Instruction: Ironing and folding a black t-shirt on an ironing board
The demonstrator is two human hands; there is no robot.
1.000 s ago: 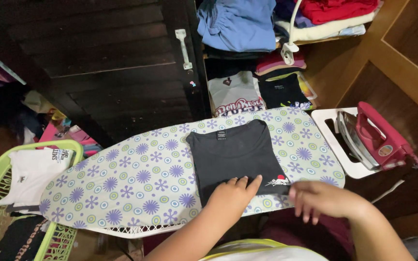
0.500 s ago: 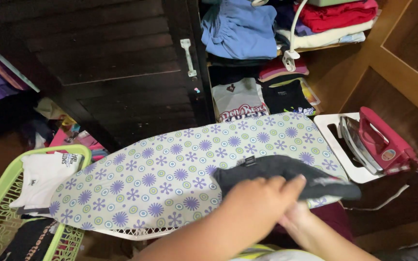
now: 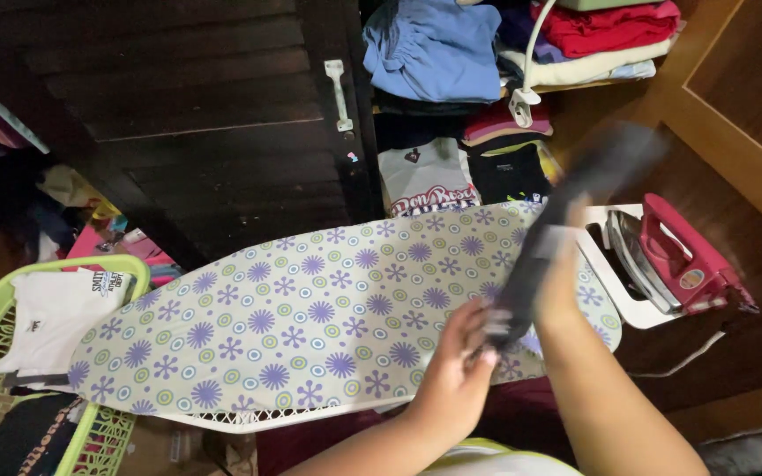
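The folded black T-shirt (image 3: 586, 181) is lifted off the ironing board (image 3: 310, 317) and stands on edge in the air, blurred by motion, over the board's right end. My right hand (image 3: 559, 264) grips its middle from behind. My left hand (image 3: 462, 353) holds its lower end just above the board's near right edge. The flowered board cover is bare.
A red iron (image 3: 676, 256) rests on its white stand (image 3: 615, 273) at the board's right end. A green laundry basket (image 3: 11, 353) with clothes sits lower left. Open shelves with folded clothes (image 3: 438, 48) stand behind, beside a dark cupboard door (image 3: 196, 115).
The black T-shirt lay flat on the board, was gathered up by both hands, and now is raised on edge toward the right, near the shelves.
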